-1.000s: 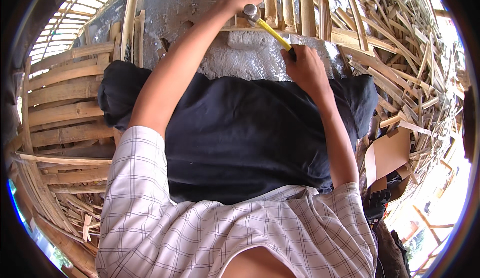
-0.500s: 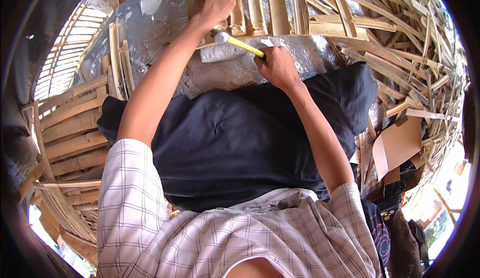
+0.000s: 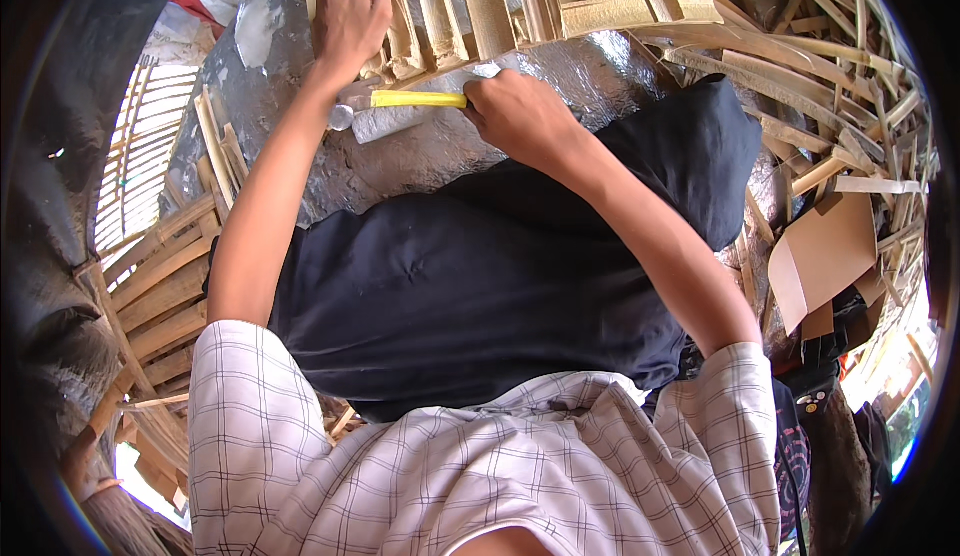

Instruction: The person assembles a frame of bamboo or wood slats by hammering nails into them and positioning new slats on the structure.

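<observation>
At the far left of the work, my left hand (image 3: 352,24) lies over the row of pale, split-bamboo slats (image 3: 432,6), its fingers reaching to the scene's far edge; whether they pinch a slat or merely press on it, I cannot tell. Nearer and to the right, the fingers of my right hand (image 3: 515,111) are clamped on the yellow-handled, metal-headed hammer (image 3: 415,99), whose head points left, just beside my left wrist. Close by the handle shows a rough, pale grey block (image 3: 390,126); on the near side spreads black cloth (image 3: 460,286). For good control, I judge, the slat should be pressed firmly and kept in line with its neighbours, the hammer's face held square to its mark, and my left wrist kept well clear of any swing.
</observation>
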Motion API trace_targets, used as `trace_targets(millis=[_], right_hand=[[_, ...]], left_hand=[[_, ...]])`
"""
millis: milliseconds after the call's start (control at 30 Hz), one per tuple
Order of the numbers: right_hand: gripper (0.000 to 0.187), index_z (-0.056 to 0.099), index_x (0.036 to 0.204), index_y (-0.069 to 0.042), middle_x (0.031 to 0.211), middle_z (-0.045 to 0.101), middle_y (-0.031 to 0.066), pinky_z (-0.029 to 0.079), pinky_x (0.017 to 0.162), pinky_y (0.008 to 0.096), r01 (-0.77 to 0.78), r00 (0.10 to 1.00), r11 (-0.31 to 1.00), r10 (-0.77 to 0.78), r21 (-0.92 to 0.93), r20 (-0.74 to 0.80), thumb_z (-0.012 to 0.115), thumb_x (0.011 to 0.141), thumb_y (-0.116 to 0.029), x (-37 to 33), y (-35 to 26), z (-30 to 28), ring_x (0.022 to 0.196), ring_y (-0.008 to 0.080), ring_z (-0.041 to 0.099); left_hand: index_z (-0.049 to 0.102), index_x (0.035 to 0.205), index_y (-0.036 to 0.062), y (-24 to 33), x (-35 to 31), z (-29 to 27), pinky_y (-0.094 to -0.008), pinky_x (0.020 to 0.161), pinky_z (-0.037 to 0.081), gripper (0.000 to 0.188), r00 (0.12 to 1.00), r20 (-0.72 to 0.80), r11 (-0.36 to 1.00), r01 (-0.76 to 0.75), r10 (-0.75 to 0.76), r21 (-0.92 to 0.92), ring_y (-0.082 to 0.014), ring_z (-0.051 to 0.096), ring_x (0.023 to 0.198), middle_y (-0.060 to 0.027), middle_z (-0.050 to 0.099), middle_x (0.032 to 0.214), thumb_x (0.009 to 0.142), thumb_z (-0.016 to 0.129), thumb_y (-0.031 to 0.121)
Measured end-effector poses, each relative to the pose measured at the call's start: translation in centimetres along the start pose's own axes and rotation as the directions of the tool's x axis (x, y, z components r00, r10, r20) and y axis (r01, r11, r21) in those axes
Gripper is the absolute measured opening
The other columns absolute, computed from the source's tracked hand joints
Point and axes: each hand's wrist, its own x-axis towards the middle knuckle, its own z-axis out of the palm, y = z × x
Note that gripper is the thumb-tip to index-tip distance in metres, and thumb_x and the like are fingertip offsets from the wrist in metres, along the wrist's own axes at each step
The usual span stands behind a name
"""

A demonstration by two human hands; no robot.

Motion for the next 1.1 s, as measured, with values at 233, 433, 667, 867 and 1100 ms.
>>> trace_targets(millis=[233,433,667,867,1100], right_hand=[[0.016,0.071,0.080,-0.003,0.075,0.070,0.0179,0.057,0.066,0.0474,0.099,0.995,0.994,-0.099,0.038,0.019,0.066,0.087,-0.017,1.4,1.5,-0.9,0.072,0.0385,0.070],[0.012,0.071,0.080,-0.005,0.070,0.068,0.0152,0.056,0.062,0.0446,0.241,0.956,0.970,-0.230,0.038,-0.182,0.069,0.084,-0.016,2.4,3.6,1.3,0.069,0.0355,0.070],[0.010,0.072,0.087,-0.012,0.068,0.067,0.0117,0.054,0.056,0.0441,0.144,0.990,0.987,-0.144,0.069,0.000,0.067,0.084,-0.020,2.1,3.7,1.3,0.063,0.0335,0.068],[0.013,0.070,0.078,-0.013,0.066,0.068,0.0113,0.054,0.052,0.0447,0.186,0.982,0.981,-0.186,0.052,0.012,0.064,0.084,-0.023,2.1,4.7,2.3,0.061,0.0317,0.070],[0.014,0.071,0.087,-0.010,0.072,0.071,0.0127,0.056,0.059,0.0453,0.109,0.993,0.992,-0.106,0.068,-0.052,0.067,0.086,-0.023,1.5,2.0,0.7,0.066,0.0326,0.071]], left_hand=[[0.065,0.081,-0.0018,-0.1,-0.8,1.0,-0.0470,0.084,0.038,0.010,0.975,0.107,0.966,0.209,-0.194,-0.151,-0.0308,0.049,0.094,-0.0158,0.059,0.106,0.084,0.057,0.004],[0.060,0.109,0.0007,1.0,-0.1,0.1,-0.0464,0.093,0.037,0.027,0.883,0.174,0.809,0.469,-0.435,-0.354,-0.0329,0.046,0.097,-0.0169,0.056,0.103,0.091,0.052,0.018],[0.061,0.112,0.0012,1.0,0.0,-0.9,-0.0463,0.094,0.034,0.029,0.903,0.214,0.829,0.427,-0.372,-0.360,-0.0319,0.046,0.096,-0.0178,0.054,0.098,0.090,0.051,0.018],[0.061,0.110,0.0008,0.9,0.6,-1.6,-0.0464,0.094,0.034,0.027,0.926,0.195,0.839,0.376,-0.324,-0.392,-0.0335,0.047,0.099,-0.0186,0.057,0.101,0.090,0.051,0.016],[0.062,0.109,0.0047,0.7,0.1,0.1,-0.0463,0.092,0.037,0.027,0.885,0.198,0.811,0.465,-0.421,-0.355,-0.0341,0.047,0.097,-0.0172,0.054,0.099,0.089,0.053,0.021]])
